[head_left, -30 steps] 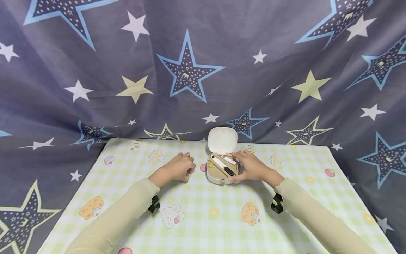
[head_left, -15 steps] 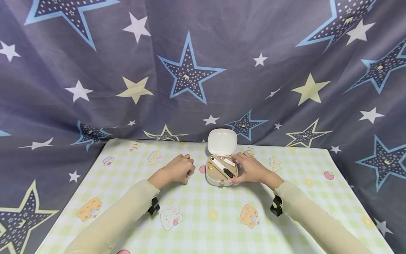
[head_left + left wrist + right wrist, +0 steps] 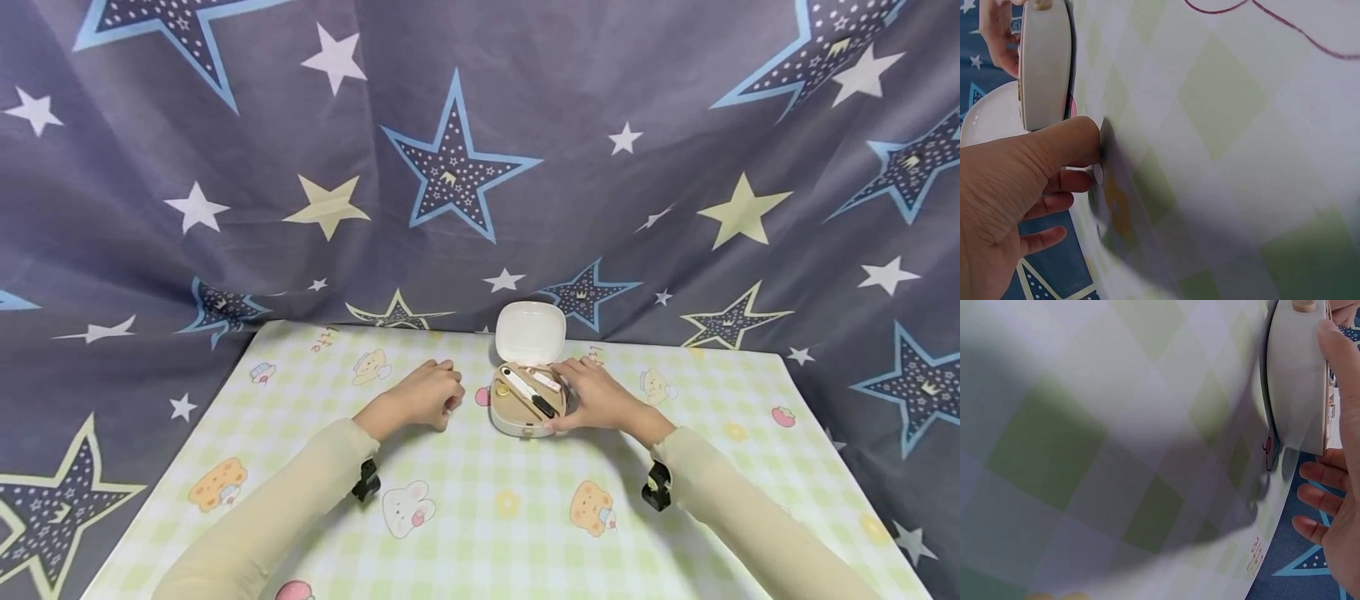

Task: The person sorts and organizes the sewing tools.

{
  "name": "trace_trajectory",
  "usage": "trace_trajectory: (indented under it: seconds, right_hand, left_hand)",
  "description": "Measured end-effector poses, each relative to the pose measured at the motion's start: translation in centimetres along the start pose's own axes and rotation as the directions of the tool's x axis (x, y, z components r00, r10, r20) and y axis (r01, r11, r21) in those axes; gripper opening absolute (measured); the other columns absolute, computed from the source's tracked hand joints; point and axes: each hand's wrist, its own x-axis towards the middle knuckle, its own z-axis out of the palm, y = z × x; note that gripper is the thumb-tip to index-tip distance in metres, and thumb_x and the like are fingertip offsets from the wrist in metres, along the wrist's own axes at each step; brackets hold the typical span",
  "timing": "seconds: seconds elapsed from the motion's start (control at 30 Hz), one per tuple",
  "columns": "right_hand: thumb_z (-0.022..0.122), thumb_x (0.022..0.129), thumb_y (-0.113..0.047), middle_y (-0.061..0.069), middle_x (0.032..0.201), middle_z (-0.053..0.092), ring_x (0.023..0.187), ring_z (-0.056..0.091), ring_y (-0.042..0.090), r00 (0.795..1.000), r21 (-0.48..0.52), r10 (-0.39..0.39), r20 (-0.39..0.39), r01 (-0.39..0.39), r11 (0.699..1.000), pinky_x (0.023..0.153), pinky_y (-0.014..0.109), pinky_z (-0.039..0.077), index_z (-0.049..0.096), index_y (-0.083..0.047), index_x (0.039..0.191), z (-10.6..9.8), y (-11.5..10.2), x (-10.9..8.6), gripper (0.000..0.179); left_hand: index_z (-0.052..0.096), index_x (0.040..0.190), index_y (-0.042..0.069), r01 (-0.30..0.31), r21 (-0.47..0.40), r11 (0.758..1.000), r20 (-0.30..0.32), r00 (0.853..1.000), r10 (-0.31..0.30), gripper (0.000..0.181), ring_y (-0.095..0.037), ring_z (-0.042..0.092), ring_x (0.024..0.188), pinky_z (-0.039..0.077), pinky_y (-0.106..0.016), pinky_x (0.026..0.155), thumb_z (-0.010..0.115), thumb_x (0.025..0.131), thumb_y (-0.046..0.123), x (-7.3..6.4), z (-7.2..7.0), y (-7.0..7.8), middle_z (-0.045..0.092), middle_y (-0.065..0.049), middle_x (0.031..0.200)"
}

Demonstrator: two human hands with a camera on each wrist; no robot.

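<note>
A small white jewelry box (image 3: pixel 513 411) with a tan lining stands on the table, its lid (image 3: pixel 531 332) raised at the back. Inside lie a slim white tool with a black end (image 3: pixel 521 383), a small white-and-pink piece (image 3: pixel 546 382) and a gold ring (image 3: pixel 502 389). My right hand (image 3: pixel 596 396) grips the box's right side, thumb at the front corner and fingers toward the back. To the box's left, my left hand (image 3: pixel 427 395) rests at the tablecloth with loosely bent fingers, nothing visible in it. The left wrist view shows its thumb (image 3: pixel 1075 140) close over the cloth.
A green-and-white checked tablecloth (image 3: pixel 465 517) with cartoon prints covers the table. Behind it hangs a dark curtain (image 3: pixel 570 200) patterned with stars, close to the raised lid. Each wrist wears a black camera mount, such as the right one (image 3: pixel 657 486).
The head view has shifted slightly. Both hands and the box keep their places relative to the table.
</note>
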Motion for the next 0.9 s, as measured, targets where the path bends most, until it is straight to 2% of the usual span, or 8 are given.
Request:
trace_trajectory:
  seconds: [0.33,0.53,0.7,0.9]
  right_hand:
    - [0.084,0.067,-0.064,0.016,0.132,0.063,0.114,0.056,0.031,1.000,0.008,-0.002,-0.012,0.003,1.000,0.107,0.054,0.043,0.053,0.003,0.142,0.1,-0.2,-0.3,0.105]
    - [0.084,0.068,-0.063,0.017,0.132,0.063,0.112,0.056,0.031,1.000,0.004,-0.006,-0.016,0.006,1.000,0.104,0.054,0.044,0.053,0.004,0.142,0.0,-0.4,-0.4,0.105]
    - [0.084,0.068,-0.064,0.017,0.132,0.063,0.112,0.056,0.031,1.000,-0.004,-0.003,-0.008,0.003,1.000,0.104,0.053,0.045,0.052,0.004,0.143,-0.2,-0.5,-0.3,0.105]
    - [0.084,0.068,-0.064,0.016,0.131,0.063,0.112,0.056,0.031,1.000,0.005,0.004,-0.010,-0.004,1.000,0.103,0.053,0.045,0.053,0.003,0.143,-0.3,-0.4,-0.2,0.106]
  left_hand:
    - [0.059,0.065,0.020,-0.013,-0.013,1.000,-0.016,1.000,0.012,0.017,-0.014,0.039,0.077,0.033,-0.031,0.073,0.072,0.062,0.010,-0.1,0.3,-0.4,0.046,0.009,0.072]
    - [0.055,0.064,0.023,-0.014,-0.024,1.000,-0.052,0.999,0.013,0.020,-0.013,0.040,0.077,0.035,-0.031,0.074,0.071,0.063,0.011,0.0,0.3,-0.3,0.047,0.010,0.072]
    - [0.060,0.066,0.022,-0.033,-0.018,0.999,-0.105,0.994,0.031,0.017,-0.014,0.042,0.078,0.038,-0.032,0.075,0.071,0.063,0.010,0.1,-0.6,0.1,0.050,0.009,0.073]
    - [0.064,0.071,0.019,-0.079,0.023,0.997,-0.183,0.980,0.082,0.013,-0.016,0.044,0.080,0.041,-0.035,0.076,0.074,0.066,0.011,0.7,-2.1,0.8,0.053,0.007,0.076]
